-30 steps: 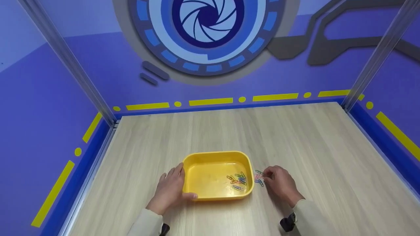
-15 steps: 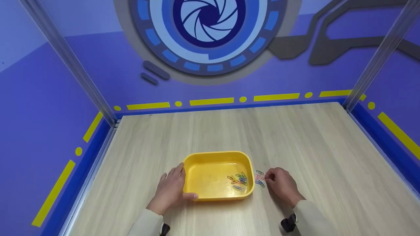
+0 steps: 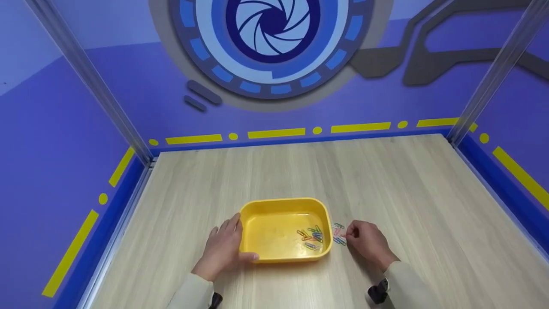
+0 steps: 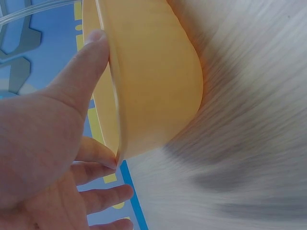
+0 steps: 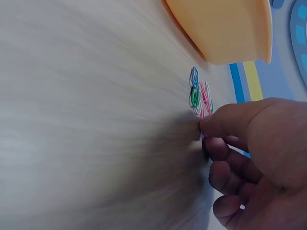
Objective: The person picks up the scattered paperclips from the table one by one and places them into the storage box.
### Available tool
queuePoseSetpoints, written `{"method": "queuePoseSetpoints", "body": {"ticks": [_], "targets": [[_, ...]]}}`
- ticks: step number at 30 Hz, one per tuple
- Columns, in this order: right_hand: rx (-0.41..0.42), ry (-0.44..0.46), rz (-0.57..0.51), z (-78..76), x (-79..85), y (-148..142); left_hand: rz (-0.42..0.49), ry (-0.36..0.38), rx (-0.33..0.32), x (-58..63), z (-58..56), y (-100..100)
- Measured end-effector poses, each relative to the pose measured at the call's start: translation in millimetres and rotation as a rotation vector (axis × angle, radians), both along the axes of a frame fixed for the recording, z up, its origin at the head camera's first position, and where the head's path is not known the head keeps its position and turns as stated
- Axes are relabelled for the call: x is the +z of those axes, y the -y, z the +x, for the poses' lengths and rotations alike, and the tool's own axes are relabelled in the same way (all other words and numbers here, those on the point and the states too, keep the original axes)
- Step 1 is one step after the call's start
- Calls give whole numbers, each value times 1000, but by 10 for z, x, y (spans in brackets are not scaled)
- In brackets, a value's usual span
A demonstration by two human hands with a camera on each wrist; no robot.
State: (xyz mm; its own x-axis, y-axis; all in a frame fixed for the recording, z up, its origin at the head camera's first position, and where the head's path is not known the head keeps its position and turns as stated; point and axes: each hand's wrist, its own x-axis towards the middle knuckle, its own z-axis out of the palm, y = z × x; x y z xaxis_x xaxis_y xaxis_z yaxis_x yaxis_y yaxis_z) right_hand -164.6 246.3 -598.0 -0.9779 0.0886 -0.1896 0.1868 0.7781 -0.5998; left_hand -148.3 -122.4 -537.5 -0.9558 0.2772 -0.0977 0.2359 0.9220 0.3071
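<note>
A yellow plastic tub (image 3: pixel 274 253) stands on the wooden table, with several coloured paper clips (image 3: pixel 312 237) lying in its right part. My left hand (image 3: pixel 223 249) holds the tub's left end, thumb over the near rim; in the left wrist view the thumb (image 4: pixel 91 57) and index finger reach the rim while the other fingers spread free. Just right of the tub lies a small group of paper clips (image 5: pixel 194 91), blue, green, white and pink. My right hand (image 3: pixel 366 240) pinches a pink paper clip (image 5: pixel 202 115) between thumb and index finger, low at the table; the fingertips partly hide it.
Purple-blue wall panels (image 3: pixel 274 116) with yellow marks enclose the wooden tabletop (image 3: pixel 386 180) at the back and both sides. Metal posts (image 3: pixel 489 81) rise at the back corners. A dark wrist strap (image 3: pixel 377 292) shows at the right sleeve.
My right hand has drawn slightly to the right, away from the tub, with a pink paper clip at its fingertips. The loose clips have shifted a little. The left hand and tub stay still.
</note>
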Motion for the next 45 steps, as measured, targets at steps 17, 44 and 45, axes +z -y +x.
{"method": "queuePoseSetpoints", "body": {"ticks": [17, 44, 45], "targets": [[-18, -27, -89, 51, 136, 28, -19, 15, 8, 2, 1, -13], [32, -153, -101, 121, 423, 227, -1, -7, 10, -14, 5, -15], [36, -154, -107, 123, 437, 241, -1, -3, 14, -15, 4, -13]]}}
